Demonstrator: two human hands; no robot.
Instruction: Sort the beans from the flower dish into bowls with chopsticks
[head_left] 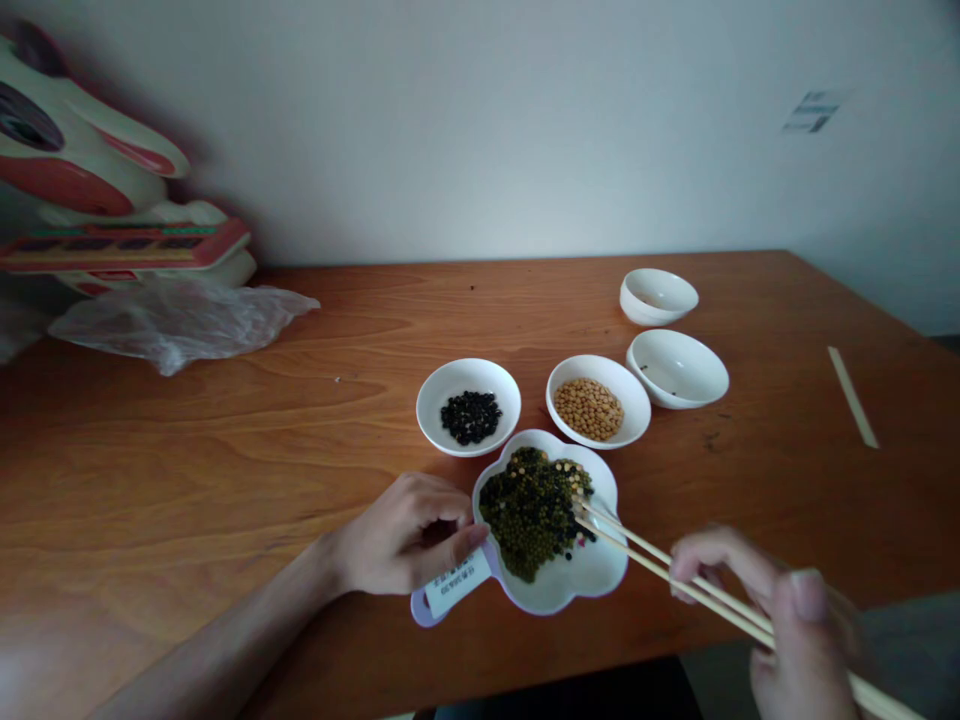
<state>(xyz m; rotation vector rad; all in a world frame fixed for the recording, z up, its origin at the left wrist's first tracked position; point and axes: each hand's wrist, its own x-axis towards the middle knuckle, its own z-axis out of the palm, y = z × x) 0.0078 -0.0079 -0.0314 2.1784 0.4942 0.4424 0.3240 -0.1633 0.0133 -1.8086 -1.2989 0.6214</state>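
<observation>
A white flower-shaped dish [577,585] near the table's front edge holds a heap of mixed green, black and yellow beans [534,510]. My left hand [401,535] is curled with thumb and fingers pinching the dish's left rim, next to a white label [456,583]. My right hand [772,615] grips a pair of wooden chopsticks [660,568] whose tips reach into the right side of the bean heap. Behind the dish stand a white bowl of black beans [469,407] and a white bowl of yellow beans [598,400].
Two empty white bowls [677,368] [658,296] stand at the back right. A paper chopstick sleeve [852,396] lies far right. A crumpled clear plastic bag [180,320] and a red-and-white toy figure [90,190] sit at the back left on the wooden table [225,450].
</observation>
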